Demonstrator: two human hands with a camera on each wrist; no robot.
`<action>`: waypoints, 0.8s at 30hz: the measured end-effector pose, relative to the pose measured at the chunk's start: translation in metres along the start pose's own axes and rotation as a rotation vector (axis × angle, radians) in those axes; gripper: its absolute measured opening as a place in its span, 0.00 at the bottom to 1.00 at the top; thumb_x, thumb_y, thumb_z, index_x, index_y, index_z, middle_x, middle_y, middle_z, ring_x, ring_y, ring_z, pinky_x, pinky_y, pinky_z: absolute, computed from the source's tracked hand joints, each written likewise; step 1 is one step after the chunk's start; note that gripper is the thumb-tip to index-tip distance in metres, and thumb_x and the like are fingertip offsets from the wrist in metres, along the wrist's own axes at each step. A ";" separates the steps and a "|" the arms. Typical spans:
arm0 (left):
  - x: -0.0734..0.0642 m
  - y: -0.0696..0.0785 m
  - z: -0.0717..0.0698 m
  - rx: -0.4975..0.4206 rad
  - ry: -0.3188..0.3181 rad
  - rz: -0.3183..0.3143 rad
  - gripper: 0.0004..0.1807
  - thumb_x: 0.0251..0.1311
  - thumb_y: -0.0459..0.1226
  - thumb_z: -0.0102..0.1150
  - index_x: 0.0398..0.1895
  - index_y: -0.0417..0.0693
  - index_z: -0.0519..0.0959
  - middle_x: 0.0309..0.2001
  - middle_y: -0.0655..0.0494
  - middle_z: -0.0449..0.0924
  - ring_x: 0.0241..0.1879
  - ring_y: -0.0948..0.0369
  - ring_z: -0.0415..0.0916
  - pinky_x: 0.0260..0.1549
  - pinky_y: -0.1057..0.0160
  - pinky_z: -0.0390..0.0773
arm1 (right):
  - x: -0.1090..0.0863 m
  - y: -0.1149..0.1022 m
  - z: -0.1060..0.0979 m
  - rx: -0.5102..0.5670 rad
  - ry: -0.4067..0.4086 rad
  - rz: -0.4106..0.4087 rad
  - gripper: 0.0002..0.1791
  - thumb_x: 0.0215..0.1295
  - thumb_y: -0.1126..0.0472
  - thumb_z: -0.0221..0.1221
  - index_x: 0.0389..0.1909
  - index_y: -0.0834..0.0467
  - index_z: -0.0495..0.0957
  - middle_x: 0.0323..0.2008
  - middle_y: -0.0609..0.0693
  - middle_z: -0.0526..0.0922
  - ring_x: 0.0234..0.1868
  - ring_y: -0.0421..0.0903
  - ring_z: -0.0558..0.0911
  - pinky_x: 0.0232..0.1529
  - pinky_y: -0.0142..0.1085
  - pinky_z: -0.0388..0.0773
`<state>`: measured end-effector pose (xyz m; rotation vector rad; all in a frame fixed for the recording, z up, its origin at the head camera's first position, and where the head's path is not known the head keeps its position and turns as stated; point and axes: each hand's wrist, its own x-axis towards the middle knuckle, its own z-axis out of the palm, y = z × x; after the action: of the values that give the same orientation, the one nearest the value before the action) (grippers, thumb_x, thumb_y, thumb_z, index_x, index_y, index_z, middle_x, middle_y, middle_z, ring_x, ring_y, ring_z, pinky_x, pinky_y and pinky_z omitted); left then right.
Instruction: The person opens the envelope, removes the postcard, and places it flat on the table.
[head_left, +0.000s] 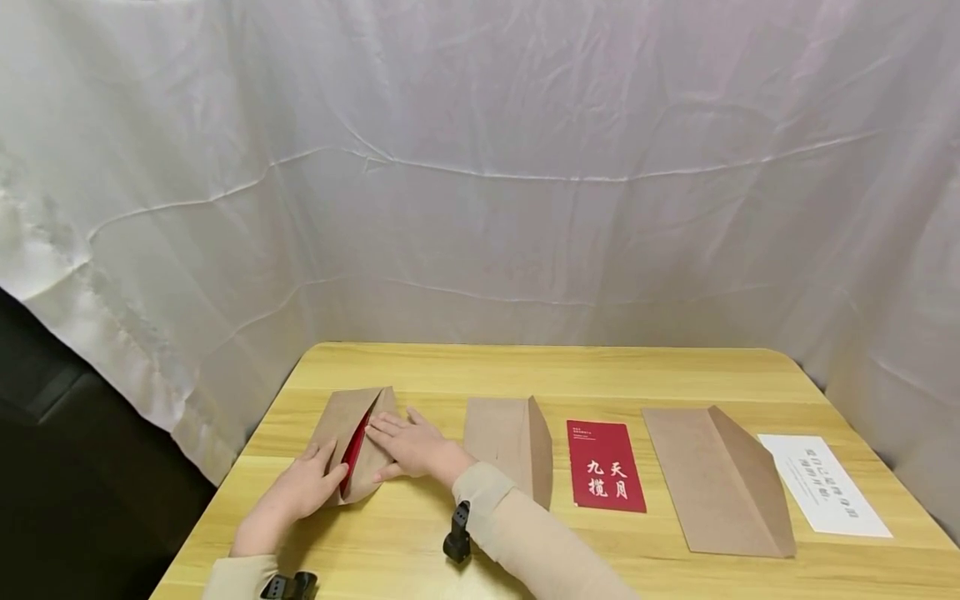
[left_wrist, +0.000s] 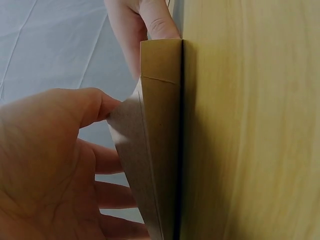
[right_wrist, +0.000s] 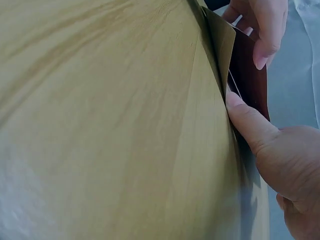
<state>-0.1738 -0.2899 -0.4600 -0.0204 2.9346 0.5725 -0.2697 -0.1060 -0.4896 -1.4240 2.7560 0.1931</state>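
A brown paper envelope (head_left: 339,414) lies slanted at the table's left, its mouth gaping. Something red (head_left: 353,454) shows inside the opening. My left hand (head_left: 297,486) holds the envelope's near left part, thumb by the mouth's edge and fingers over the outer side. In the left wrist view the left thumb touches a raised paper edge. Across the envelope's right part, beside the opening, my right hand (head_left: 412,445) rests with fingers extended. The right thumb (right_wrist: 245,112) lies along the envelope's lower edge. How far in the red piece sits is hidden.
Right of my hands lie a second brown envelope (head_left: 498,429), a red card (head_left: 606,467) with white characters, a third brown envelope (head_left: 708,479) with its flap raised, and a white printed card (head_left: 825,486). Pale curtains (head_left: 525,233) hang behind the wooden table (head_left: 540,367).
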 end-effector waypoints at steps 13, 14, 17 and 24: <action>0.000 0.000 -0.001 0.001 -0.008 -0.004 0.35 0.72 0.46 0.42 0.71 0.28 0.57 0.68 0.19 0.54 0.67 0.27 0.56 0.61 0.33 0.64 | 0.002 -0.004 -0.011 -0.039 -0.057 -0.052 0.41 0.65 0.28 0.43 0.76 0.40 0.52 0.77 0.38 0.49 0.78 0.37 0.48 0.78 0.48 0.48; 0.000 0.000 0.000 0.000 -0.010 -0.004 0.35 0.72 0.46 0.42 0.71 0.28 0.57 0.68 0.19 0.54 0.67 0.27 0.56 0.61 0.33 0.64 | 0.002 -0.004 -0.011 -0.040 -0.059 -0.049 0.41 0.65 0.28 0.43 0.76 0.40 0.53 0.77 0.38 0.50 0.78 0.37 0.48 0.78 0.47 0.48; -0.001 -0.001 0.000 -0.002 -0.012 -0.006 0.35 0.72 0.47 0.42 0.71 0.28 0.57 0.68 0.19 0.54 0.68 0.28 0.55 0.62 0.33 0.63 | 0.004 -0.006 -0.011 -0.042 -0.061 -0.041 0.42 0.64 0.27 0.43 0.76 0.40 0.53 0.77 0.38 0.50 0.78 0.37 0.49 0.78 0.46 0.49; 0.000 -0.001 0.001 0.002 -0.010 -0.009 0.35 0.72 0.47 0.42 0.71 0.28 0.57 0.68 0.19 0.54 0.69 0.29 0.53 0.63 0.33 0.62 | 0.010 -0.009 -0.010 -0.024 -0.084 -0.013 0.45 0.61 0.23 0.42 0.76 0.40 0.51 0.77 0.37 0.51 0.78 0.36 0.49 0.77 0.44 0.51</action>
<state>-0.1739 -0.2901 -0.4612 -0.0297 2.9233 0.5673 -0.2678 -0.1207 -0.4811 -1.4046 2.6856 0.2796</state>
